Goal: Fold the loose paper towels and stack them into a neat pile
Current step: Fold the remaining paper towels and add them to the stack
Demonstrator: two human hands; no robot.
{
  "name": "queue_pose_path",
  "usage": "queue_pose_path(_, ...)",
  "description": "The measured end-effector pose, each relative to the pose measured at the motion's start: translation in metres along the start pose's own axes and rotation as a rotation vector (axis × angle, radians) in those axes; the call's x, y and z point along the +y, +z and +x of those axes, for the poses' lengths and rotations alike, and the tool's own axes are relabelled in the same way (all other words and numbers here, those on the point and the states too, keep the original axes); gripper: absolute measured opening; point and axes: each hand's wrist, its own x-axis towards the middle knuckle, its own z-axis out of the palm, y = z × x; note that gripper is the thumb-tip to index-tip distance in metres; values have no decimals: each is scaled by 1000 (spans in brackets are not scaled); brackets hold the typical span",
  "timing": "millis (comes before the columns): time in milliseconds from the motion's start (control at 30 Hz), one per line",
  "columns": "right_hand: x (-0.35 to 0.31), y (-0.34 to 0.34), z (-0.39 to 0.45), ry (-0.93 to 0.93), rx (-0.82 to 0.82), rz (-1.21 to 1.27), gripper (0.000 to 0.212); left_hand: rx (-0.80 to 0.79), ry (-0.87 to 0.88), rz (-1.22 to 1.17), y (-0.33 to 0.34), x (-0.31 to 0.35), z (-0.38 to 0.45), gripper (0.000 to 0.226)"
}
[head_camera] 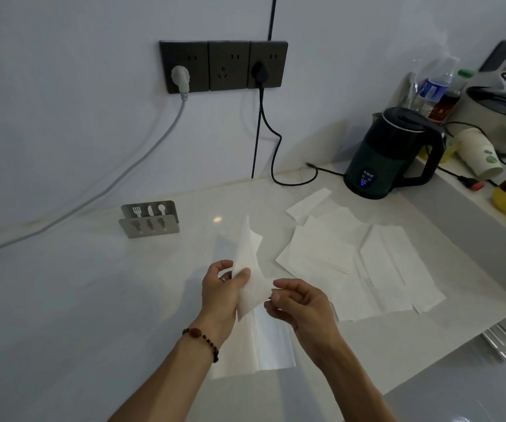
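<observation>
I hold one towel [247, 269] up off the surface [93, 300], my left hand [219, 289] pinching its left edge, my right hand [299, 303] pinching the near right corner. It hangs crumpled between my fingers, mid-fold by my reading. Beneath my wrists lies a pile [261, 345] of folded ones; the loose towels [358, 263] lie spread to the right, near the kettle [391, 153]. Next I'd need to bring the edges together squarely, crease, and lay it on the pile.
</observation>
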Motion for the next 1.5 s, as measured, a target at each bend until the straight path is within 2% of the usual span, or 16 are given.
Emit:
queue_pose_path(200,1,3,2,-12,13,-10,11,-4,27,40,1,-1,-1,30)
queue_pose_path(833,2,11,8,36,18,-107,18,34,138,201,-4,2,-1,32)
queue_pose_path(1100,4,15,9,98,-17,-123,18,13,60,88,-4,-1,0,33)
queue_pose_path(1300,-1,14,5,193,-74,81,15,43,57,41,-10,3,4,31)
queue_pose_path(1500,2,19,4,145,-122,-64,14,28,74,51,-10,4,1,31)
